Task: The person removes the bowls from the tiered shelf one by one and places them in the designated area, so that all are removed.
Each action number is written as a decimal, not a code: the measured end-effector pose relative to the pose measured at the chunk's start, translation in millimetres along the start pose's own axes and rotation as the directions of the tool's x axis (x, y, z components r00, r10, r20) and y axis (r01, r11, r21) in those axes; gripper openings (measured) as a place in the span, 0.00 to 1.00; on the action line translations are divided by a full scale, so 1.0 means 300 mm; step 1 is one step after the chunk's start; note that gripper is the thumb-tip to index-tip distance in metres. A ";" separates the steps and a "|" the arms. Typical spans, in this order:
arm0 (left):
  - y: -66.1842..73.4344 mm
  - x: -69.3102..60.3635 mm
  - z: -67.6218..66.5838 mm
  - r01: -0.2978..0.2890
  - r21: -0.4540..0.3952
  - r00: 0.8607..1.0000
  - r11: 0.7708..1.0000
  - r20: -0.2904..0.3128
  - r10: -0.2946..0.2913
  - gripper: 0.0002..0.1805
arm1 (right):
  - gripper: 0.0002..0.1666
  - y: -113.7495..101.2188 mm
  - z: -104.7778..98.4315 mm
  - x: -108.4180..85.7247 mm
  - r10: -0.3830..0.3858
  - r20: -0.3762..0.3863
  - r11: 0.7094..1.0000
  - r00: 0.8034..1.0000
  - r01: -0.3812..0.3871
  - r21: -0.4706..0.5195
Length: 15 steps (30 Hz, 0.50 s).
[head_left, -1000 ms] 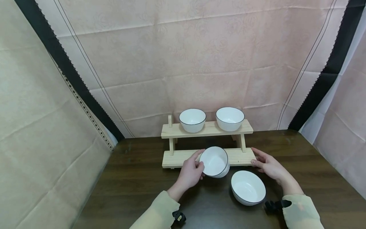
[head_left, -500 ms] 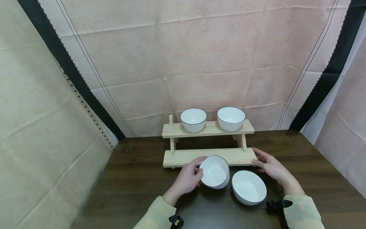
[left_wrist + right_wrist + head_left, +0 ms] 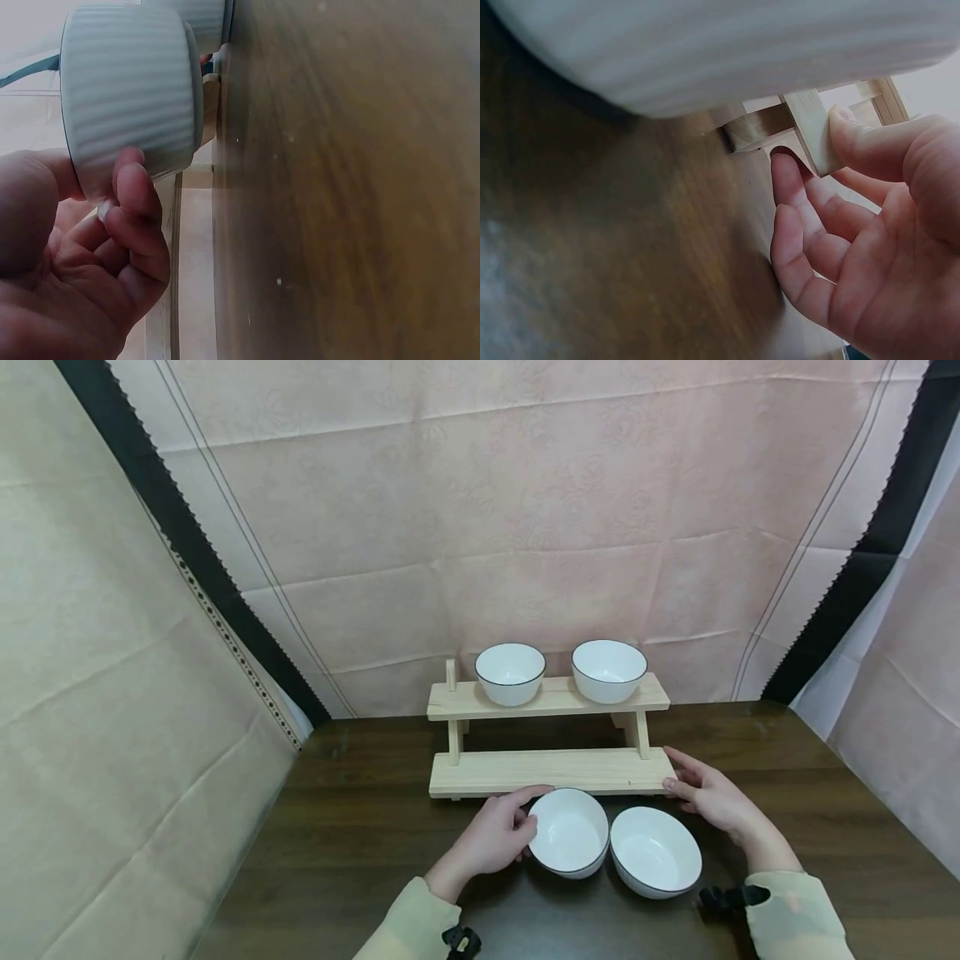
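My left hand (image 3: 491, 837) grips the left side of a white, dark-rimmed bowl (image 3: 569, 832) in front of the wooden rack. In the left wrist view, thumb and fingers pinch this ribbed bowl (image 3: 127, 90) close above the table; whether it touches the wood I cannot tell. A second white bowl (image 3: 656, 852) stands just to its right. My right hand (image 3: 716, 797) holds the right end of the rack's lower shelf (image 3: 555, 772); the right wrist view shows the thumb on top of the board (image 3: 814, 135) and fingers below.
Two more white bowls (image 3: 510, 674) (image 3: 609, 671) stand side by side on the rack's upper shelf (image 3: 551, 700). The brown table (image 3: 337, 860) is enclosed by pale cloth walls (image 3: 525, 527) behind and at both sides.
My left hand has brought its bowl down and toward the front, away from the lower shelf, to beside the second bowl. My right hand stays at the shelf end.
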<state>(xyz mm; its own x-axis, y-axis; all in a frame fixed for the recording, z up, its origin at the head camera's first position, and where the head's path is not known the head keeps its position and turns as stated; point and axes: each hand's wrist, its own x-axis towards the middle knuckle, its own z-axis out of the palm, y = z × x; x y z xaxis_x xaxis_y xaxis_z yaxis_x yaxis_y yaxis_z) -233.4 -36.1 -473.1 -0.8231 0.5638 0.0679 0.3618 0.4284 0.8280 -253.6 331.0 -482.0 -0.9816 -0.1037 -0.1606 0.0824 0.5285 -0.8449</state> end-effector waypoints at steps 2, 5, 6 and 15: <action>0.001 -0.002 -0.002 -0.005 0.008 1.000 1.000 0.006 0.005 0.25 | 0.43 0.001 0.000 0.000 0.001 0.000 1.000 1.000 -0.001 -0.001; -0.001 -0.006 -0.005 -0.007 0.024 1.000 1.000 0.017 0.007 0.25 | 0.43 0.003 0.000 0.001 0.004 -0.002 1.000 1.000 -0.004 -0.001; -0.002 -0.007 -0.006 -0.007 0.028 1.000 1.000 0.020 0.006 0.25 | 0.43 0.004 0.001 0.001 0.005 -0.003 1.000 1.000 -0.005 0.001; 0.000 -0.012 -0.023 -0.030 0.075 0.999 0.997 0.045 0.026 0.25 | 0.43 0.005 0.002 0.000 0.000 -0.005 1.000 1.000 0.000 0.002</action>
<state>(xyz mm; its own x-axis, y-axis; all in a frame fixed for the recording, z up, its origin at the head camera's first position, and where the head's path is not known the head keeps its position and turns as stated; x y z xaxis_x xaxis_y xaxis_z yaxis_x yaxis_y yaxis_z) -233.4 -43.0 -469.4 -0.7928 0.6061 0.0644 0.4177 0.4632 0.7816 -253.5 331.2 -483.6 -0.9825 -0.0991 -0.1579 0.0828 0.5269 -0.8459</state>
